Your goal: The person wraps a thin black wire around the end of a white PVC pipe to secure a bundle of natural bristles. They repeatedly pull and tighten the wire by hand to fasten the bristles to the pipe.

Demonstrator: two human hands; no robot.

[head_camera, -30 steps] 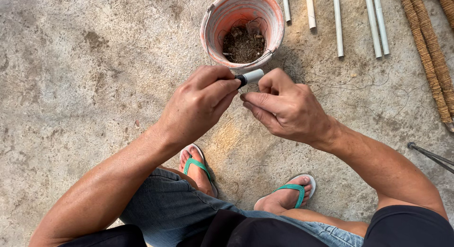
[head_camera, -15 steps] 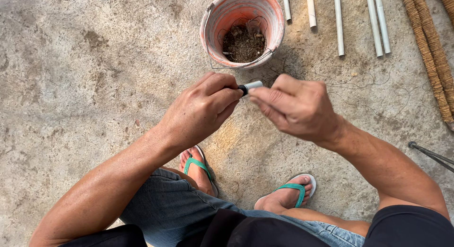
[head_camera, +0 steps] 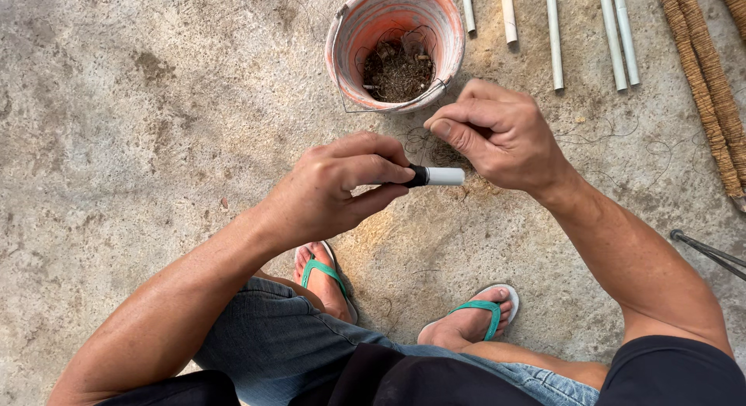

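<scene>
At frame centre: small white-capped tube (head_camera: 437, 176), light, stiff, likely slick; left hand (head_camera: 334, 188) pinches its dark end. Right hand (head_camera: 497, 134), at two o'clock, loosely closed, contents unclear.

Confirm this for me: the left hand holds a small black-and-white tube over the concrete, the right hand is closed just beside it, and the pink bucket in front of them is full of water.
One thing is wrong. The head view shows the bucket holding dry brown fibres and bits of wire, not water. The rest stands: the left hand holds the small black-and-white tube over the concrete, and the right hand is closed just beside it.
</scene>
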